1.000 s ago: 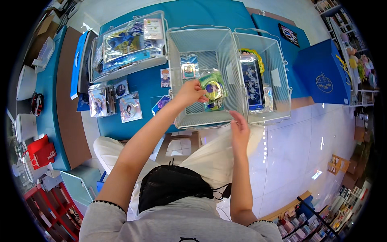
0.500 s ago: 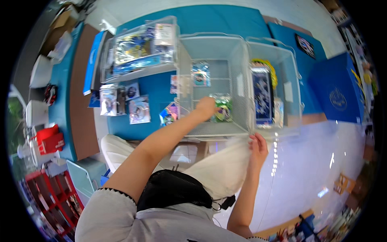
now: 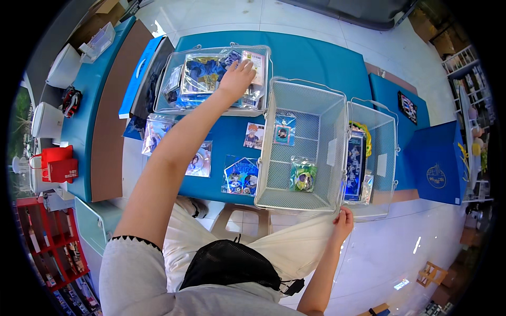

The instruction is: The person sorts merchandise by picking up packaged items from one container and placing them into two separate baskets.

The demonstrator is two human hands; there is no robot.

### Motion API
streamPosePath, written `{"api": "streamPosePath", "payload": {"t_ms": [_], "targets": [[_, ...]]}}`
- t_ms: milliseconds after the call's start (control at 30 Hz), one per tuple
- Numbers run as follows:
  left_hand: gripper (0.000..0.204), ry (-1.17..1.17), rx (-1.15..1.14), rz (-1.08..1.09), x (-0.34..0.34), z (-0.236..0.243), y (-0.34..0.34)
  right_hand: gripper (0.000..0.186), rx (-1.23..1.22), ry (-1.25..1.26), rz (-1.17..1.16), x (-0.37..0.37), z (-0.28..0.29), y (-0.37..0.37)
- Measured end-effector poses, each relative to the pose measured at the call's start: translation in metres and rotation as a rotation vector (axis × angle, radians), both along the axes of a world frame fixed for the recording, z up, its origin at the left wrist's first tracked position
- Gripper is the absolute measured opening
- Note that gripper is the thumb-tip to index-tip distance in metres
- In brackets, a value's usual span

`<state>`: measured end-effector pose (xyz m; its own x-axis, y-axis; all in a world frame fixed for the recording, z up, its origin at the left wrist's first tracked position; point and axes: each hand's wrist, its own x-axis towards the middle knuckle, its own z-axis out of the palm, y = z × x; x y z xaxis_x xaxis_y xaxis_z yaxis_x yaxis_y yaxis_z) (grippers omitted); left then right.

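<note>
My left hand (image 3: 237, 78) reaches into the left wire basket (image 3: 171, 108), open, fingers loosely bent over blue packaged goods (image 3: 200, 73) beside a pink-and-white packet (image 3: 257, 75). My right hand (image 3: 342, 225) is closed on the front-right corner of the middle wire basket (image 3: 284, 203). Inside that basket lie a green packaged badge (image 3: 303, 178) and a small clear packet (image 3: 284, 134). Left of it, on the teal padded bench (image 3: 316, 52), are a character card (image 3: 254, 135), a blue packaged item (image 3: 240, 176) and bagged badges (image 3: 200, 163), partly behind my forearm.
A right wire basket (image 3: 385, 200) holds blue and yellow items (image 3: 356, 158). A large blue box (image 3: 436, 155) stands at right, a flat blue box (image 3: 136, 84) at left. A red bag (image 3: 57, 162) sits on the side bench (image 3: 79, 137). A stool (image 3: 240, 216) is below.
My left hand left the green packet on the middle basket's floor and moved up-left into the left basket. My right hand came up to the middle basket's corner. The view has shifted.
</note>
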<state>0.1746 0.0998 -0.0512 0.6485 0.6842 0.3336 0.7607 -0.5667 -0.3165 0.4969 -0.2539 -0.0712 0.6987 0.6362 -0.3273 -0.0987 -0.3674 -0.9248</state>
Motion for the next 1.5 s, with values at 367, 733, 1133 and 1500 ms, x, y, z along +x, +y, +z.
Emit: {"api": "streamPosePath", "payload": {"t_ms": [367, 733, 1133, 1500], "targets": [[0.021, -1.389, -0.632, 0.291, -0.016, 0.085, -0.054, 0.014, 0.003, 0.064, 0.109, -0.021, 0.036, 0.007], [0.022, -1.428, -1.292, 0.294, -0.017, 0.131, -0.173, 0.030, 0.418, 0.419, 0.431, -0.132, 0.095, 0.070], [0.028, -1.840, -1.012, -0.137, 0.015, 0.136, -0.249, 0.023, 0.424, 0.391, 0.592, -0.177, 0.121, 0.045], [0.019, -1.661, -1.256, -0.022, 0.001, 0.144, -0.285, 0.026, 0.669, 0.032, 0.456, -0.170, 0.185, 0.061]]}}
